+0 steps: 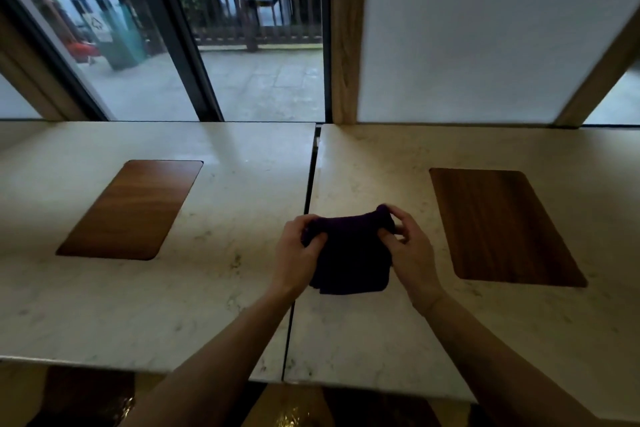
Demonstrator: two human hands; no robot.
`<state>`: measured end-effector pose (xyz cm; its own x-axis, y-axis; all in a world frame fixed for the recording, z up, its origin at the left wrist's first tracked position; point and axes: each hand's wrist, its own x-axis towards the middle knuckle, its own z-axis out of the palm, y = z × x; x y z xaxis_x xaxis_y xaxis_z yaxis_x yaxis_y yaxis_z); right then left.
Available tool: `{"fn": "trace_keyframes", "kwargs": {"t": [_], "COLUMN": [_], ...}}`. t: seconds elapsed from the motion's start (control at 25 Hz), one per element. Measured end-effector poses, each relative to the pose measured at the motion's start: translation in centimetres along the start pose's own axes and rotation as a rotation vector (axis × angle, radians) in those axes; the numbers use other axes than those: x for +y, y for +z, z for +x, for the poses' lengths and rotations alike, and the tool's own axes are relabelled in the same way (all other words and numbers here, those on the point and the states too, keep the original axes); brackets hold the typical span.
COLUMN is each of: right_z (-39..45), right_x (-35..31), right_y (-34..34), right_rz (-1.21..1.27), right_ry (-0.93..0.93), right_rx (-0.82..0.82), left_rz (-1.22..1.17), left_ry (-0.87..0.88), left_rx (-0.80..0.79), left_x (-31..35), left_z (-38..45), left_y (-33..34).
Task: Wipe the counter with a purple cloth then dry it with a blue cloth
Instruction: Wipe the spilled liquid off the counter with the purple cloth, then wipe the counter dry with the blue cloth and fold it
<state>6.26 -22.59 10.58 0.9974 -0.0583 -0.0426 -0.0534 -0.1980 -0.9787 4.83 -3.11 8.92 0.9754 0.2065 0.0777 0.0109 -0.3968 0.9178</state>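
Your left hand (298, 250) and right hand (408, 253) each pinch a top corner of the folded purple cloth (349, 253) above the desk (207, 288) seam.

Two bare forearms come up from the bottom edge and lean towards each other. The left hand (297, 250) is turned with its back to the camera, the fingers bent inward and closed on the left upper corner of a dark purple folded cloth (349, 253). The right hand (410, 246) mirrors it, the thumb and curled fingers pinching the right upper corner. Both wrists are nearly straight, and the hands are near each other without touching.
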Motion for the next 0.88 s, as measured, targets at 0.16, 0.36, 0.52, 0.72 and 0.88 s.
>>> {"fn": "trace_keyframes", "kwargs": {"t": [0.16, 0.36, 0.52, 0.72, 0.88], "right_z": [-0.6, -2.2, -3.8, -4.2, -3.5], "right_x": [2.5, 8.3, 11.1, 11.9, 10.0], "right_y": [0.6, 1.0, 1.9, 2.4, 2.0], "right_rz": [0.009, -0.076, -0.155, -0.243, -0.338], "right_ry": [0.107, 0.284, 0.42, 0.524, 0.484], "right_rx": [-0.023, -0.085, -0.136, -0.135, -0.028], "left_rz": [-0.053, 0.032, 0.062, 0.228, 0.439], "left_ry": [-0.069, -0.207, -0.333, -0.337, -0.258], "left_rx": [-0.099, -0.173, -0.279, -0.352, -0.334], "left_x": [-2.6, -7.4, -10.6, -12.0, -11.4], "left_z": [-0.7, -3.3, -5.6, -6.1, -4.3], "left_y": [0.6, 2.2, 2.8, 2.1, 1.0]}}
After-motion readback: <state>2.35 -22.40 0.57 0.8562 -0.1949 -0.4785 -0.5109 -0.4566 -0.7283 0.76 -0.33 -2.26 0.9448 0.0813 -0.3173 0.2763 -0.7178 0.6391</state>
